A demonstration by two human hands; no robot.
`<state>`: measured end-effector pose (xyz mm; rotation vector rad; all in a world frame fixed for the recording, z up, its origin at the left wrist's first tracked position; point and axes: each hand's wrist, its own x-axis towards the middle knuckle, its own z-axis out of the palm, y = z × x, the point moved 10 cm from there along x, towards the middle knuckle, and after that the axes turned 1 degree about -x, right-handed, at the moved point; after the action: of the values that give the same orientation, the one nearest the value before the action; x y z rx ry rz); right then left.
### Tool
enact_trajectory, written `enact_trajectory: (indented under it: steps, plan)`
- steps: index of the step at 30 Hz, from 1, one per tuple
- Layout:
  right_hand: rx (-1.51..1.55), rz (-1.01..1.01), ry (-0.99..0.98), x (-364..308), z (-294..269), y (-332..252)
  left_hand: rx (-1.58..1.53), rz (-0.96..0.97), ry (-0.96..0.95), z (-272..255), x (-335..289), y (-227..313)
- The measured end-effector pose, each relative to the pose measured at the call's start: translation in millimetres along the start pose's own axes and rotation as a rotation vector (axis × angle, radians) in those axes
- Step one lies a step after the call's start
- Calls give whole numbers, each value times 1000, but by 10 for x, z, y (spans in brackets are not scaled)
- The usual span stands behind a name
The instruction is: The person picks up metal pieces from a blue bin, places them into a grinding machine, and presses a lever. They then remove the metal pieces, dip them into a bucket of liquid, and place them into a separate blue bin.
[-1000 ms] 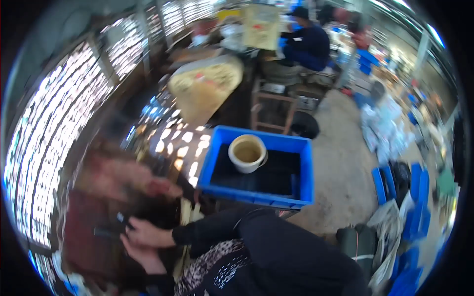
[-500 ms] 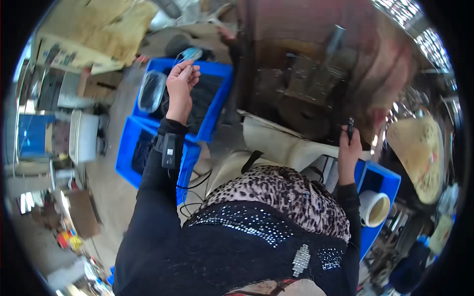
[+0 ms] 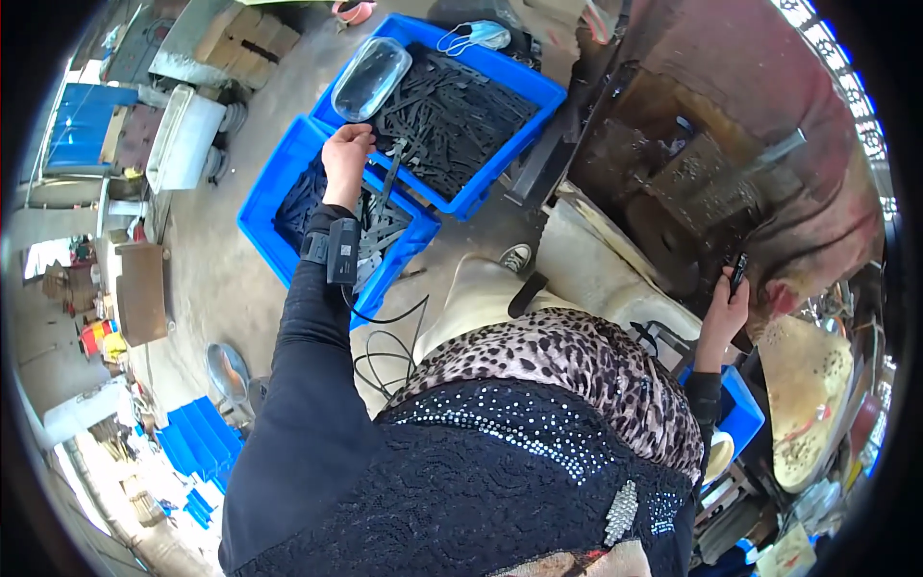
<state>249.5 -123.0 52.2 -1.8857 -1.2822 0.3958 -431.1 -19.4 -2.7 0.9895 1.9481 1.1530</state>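
Observation:
My left hand [image 3: 345, 163] is above the meeting rims of two blue bins, thumb and fingers drawn together; whether they pinch anything is too small to tell. The farther bin holds a heap of dark flat metal strips [image 3: 450, 123]; the nearer bin [image 3: 260, 216] also contains strips, partly hidden by my wrist. One dark strip [image 3: 392, 173] slants across the rims beside my fingers. On the right, my right hand [image 3: 725, 313] is closed round a short black piece [image 3: 738, 274] sticking up past its fingers. Left of that hand is a machine's dark round wheel [image 3: 663, 242] in a wet, dirty housing.
A clear plastic tray [image 3: 371, 79] and a blue face mask [image 3: 481, 37] rest at the far bin's edge. Pale sheeting [image 3: 586, 269] hangs before the machine. Another blue bin [image 3: 740, 413] stands at the right. Cables [image 3: 389, 351] loop beside my lap.
My view has swung, bringing the bins more fully into sight. My left hand has come nearer, from over the far bin to the rims, its fingers closing more. The right hand keeps its grip.

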Motion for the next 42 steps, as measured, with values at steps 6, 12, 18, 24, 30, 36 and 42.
enact_trajectory:
  steps: [6,12,18,24,30,36,42]
  plan:
    - [5,-22,-20,9,103,36,669,113,84,-235,-258,-253]
    - [-68,-13,-1,-16,39,69,958,633,72,373,-654,397]
    - [667,495,-214,-52,275,194,1023,376,-121,529,22,-169]
    - [1014,514,-254,-46,146,237,798,613,-305,611,435,-5]
    - [1195,504,-395,-105,92,57,-12,196,-505,1177,-400,1583]
    - [977,445,-424,-46,41,-590,-619,150,-903,2629,-1633,2444]
    - [942,322,-228,0,-291,-824,-574,131,-1296,3548,-2690,2565]
